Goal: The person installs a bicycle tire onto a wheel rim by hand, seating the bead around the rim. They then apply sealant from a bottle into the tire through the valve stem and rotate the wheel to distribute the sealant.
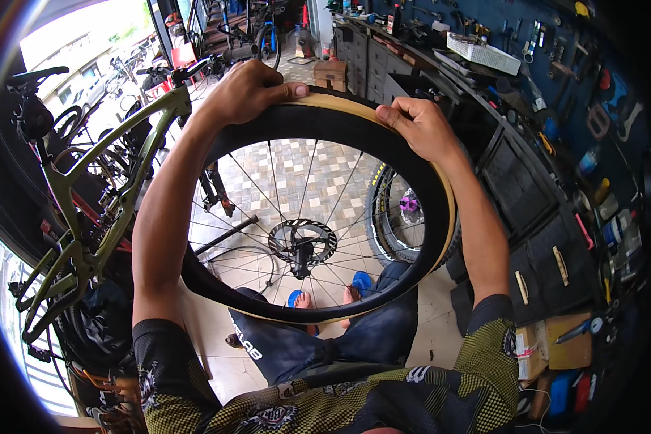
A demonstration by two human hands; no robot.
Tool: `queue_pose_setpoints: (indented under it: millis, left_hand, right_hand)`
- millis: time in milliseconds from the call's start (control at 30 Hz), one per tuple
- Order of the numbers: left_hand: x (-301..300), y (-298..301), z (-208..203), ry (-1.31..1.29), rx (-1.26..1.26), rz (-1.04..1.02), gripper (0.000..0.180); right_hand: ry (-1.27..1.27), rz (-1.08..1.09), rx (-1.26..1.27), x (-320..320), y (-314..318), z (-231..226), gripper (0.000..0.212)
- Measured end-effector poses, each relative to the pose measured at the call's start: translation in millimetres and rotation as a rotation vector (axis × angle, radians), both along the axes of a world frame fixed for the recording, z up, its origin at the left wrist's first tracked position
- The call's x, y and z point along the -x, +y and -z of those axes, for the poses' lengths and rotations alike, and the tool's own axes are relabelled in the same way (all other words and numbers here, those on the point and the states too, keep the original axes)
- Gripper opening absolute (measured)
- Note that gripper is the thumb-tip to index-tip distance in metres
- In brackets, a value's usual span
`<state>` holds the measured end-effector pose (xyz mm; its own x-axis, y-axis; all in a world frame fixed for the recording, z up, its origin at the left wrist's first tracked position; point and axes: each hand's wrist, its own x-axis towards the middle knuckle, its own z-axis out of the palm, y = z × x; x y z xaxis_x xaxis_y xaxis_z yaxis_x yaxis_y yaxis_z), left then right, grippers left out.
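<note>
A bicycle wheel with a deep black rim [325, 124] and thin spokes stands in front of me, its lower edge at my thighs. Round the rim runs a tyre [340, 104] with a tan sidewall. My left hand [252, 92] is closed over the tyre at the wheel's far upper left, thumb along the sidewall. At the upper right, my right hand [423, 129] grips the same tyre, thumb pressed on its edge. The fingertips of both hands are hidden behind the tyre. A disc brake rotor [325, 230] surrounds the hub [303, 254] in the middle.
An olive bike frame [116, 130] stands at left. Another wheel [376, 217] with a purple hub lies beyond mine. Dark cabinets [517, 181] line the right, with a white basket [484, 54] on the bench and tools on the blue wall. A cardboard box [568, 343] sits at lower right.
</note>
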<state>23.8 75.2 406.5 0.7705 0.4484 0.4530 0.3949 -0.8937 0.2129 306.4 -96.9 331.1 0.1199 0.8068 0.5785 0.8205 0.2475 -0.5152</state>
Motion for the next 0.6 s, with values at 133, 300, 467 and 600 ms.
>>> queue_pose_setpoints:
  millis: [133, 300, 467, 600]
  left_hand:
    - [-7, 8, -3, 0.074, 0.075, 0.029, 0.076]
    - [0, 11, -4, -0.014, 0.074, 0.036, 0.075]
    - [59, -25, 51, -0.370, -0.127, -0.279, 0.064]
    - [83, -13, 71, -0.417, -0.175, -0.526, 0.067]
  right_hand:
    - [-0.010, -0.087, -0.003, 4, 8, -12, 0.070]
    - [-0.338, 0.000, 0.073, 69, 43, -48, 0.080]
    - [-0.275, 0.119, 0.133, 67, 35, -45, 0.090]
    - [-0.279, 0.084, 0.099, 78, 46, -44, 0.090]
